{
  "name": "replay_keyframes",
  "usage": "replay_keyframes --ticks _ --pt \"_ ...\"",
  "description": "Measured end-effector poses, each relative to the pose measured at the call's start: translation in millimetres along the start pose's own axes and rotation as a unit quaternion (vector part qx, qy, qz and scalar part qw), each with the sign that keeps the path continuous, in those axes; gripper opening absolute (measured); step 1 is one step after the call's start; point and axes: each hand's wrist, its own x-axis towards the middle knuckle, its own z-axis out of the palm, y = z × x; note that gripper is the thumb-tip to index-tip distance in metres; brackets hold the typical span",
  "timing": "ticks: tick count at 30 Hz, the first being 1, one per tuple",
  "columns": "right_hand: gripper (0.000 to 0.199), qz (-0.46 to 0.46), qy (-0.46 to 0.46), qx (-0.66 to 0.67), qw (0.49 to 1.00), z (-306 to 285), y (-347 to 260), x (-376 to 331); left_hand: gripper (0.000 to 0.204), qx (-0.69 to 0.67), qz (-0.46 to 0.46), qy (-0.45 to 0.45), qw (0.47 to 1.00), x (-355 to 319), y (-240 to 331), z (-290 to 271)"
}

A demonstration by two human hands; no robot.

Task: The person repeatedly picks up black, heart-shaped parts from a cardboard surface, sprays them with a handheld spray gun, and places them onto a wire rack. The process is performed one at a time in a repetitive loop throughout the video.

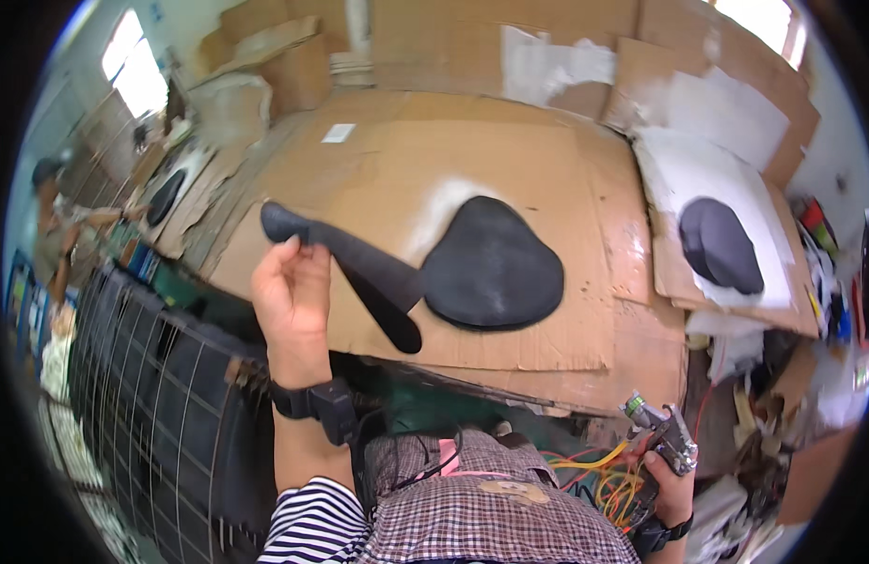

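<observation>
My left hand [293, 287] pinches the upper end of a long, limp black fabric piece [364, 258], which hangs above the cardboard and slopes down to the right. Its lower end splits into two flaps close to a black rounded-triangular pad [494, 265] lying flat on the cardboard. At the lower right, my right hand [665, 484] is wrapped round a metal spray gun [665, 434] with a yellow hose attached. The gun is held away from the pad, beyond the table's near edge.
Brown cardboard [397, 132] covers the table, with a whitish patch beside the pad. On the right, a white-topped board [698, 169] bears another black pad [719, 244]. A wire rack [162, 404] stands at my left. A co-worker [58, 226] works at the far left. Tangled hoses [618, 493] hang near my right hand.
</observation>
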Motion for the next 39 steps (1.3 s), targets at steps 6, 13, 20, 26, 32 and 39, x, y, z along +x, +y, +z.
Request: replay_keyframes --ticks 6,13,20,26,32,39 --pt "0.049 -0.008 -0.170 -0.008 0.985 29 12 59 0.016 0.007 0.146 -0.011 0.989 -10 100 17" --pt "0.043 0.031 -0.337 -0.030 0.941 84 14 111 0.023 0.063 0.478 0.170 0.859 -186 258 5" --pt "0.038 0.016 -0.507 -0.077 0.858 141 -7 115 0.022 0.211 0.564 0.287 0.745 -433 272 -72" --pt "0.039 0.025 -0.591 -0.102 0.800 161 9 127 0.023 0.068 0.581 0.670 0.457 -528 193 -130" --pt "0.033 0.060 -0.574 -0.105 0.810 142 21 137 0.013 0.225 0.334 0.630 0.664 -436 97 -177" --pt "0.039 0.061 -0.446 -0.114 0.886 103 73 156 0.019 0.518 -0.037 0.241 0.820 -181 -32 -239"
